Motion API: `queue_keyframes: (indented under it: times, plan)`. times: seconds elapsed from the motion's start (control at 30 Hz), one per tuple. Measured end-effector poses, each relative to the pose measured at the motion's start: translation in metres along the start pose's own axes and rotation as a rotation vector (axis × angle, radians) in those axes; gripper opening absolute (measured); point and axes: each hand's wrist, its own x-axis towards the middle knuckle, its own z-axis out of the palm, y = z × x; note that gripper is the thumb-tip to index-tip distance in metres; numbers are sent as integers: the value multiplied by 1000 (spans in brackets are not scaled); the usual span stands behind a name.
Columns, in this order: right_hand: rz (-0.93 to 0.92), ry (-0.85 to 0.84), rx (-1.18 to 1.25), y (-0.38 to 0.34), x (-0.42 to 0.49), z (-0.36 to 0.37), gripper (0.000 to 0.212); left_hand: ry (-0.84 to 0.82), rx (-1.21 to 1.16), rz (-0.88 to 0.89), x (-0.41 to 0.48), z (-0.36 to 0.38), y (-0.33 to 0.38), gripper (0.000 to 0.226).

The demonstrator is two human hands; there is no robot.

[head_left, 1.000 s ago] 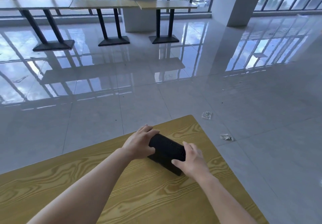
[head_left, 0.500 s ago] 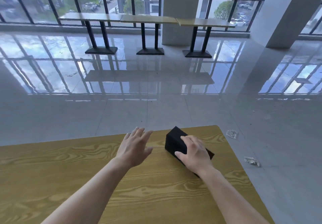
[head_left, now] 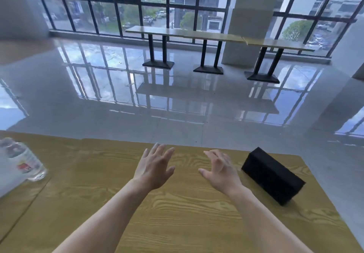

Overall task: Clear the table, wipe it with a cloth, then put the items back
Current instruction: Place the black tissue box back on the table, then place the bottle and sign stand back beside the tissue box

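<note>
Both hands have come off the black box [head_left: 272, 176], which rests at three o'clock on the table [head_left: 177, 213], long axis toward four o'clock, just beside the right hand [head_left: 220, 171]; left hand [head_left: 154, 166] farther, both spread and empty.

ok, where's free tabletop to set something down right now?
Widest bare patch: between the water bottle at the left edge and the left hand. Also bare: the near strip of table between the forearms. Tightest: the gap between the right hand and the black box.
</note>
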Motion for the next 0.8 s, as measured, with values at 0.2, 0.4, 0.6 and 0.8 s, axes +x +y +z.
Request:
queue_keyframes:
  times: [0.2,0.4,0.6,0.8]
  plan:
    - [-68,8,8,-109,0,37,68,19,12,-73,-62,-25,-95,65]
    - [-168,-35,6,-192,2,68,68,65,7,-199,-110,-46,-166,66]
    - [-299,-81,17,-246,23,87,68,115,23,-346,-139,-60,-215,66]
    - [-440,-141,40,-288,47,110,69,157,33,-516,-164,-70,-247,65]
